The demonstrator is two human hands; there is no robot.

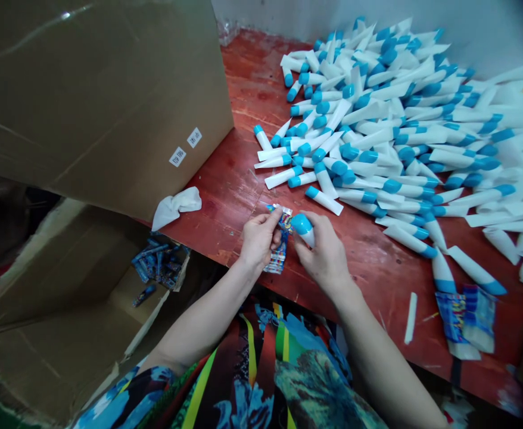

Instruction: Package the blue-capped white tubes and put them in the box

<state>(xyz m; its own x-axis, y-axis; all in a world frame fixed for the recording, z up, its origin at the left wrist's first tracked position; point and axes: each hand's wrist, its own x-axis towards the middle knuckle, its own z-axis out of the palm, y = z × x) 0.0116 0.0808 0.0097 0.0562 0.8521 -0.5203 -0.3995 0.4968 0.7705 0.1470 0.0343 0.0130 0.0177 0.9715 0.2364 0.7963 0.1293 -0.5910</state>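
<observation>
Head cam looks fwd/down, close on hands (259, 241) (326, 256).

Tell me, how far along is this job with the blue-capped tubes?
Done, it seems: a few colourful packets lie in the open cardboard box. In hand: the left hand grips a printed wrapper, and the right hand holds a blue-capped white tube. Left: a big heap of such tubes covers much of the red table, so it looks early on.

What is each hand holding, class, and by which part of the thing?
The left hand pinches a colourful printed wrapper near its upper end. The right hand grips a white tube around its body, leaving the blue cap exposed.
</observation>
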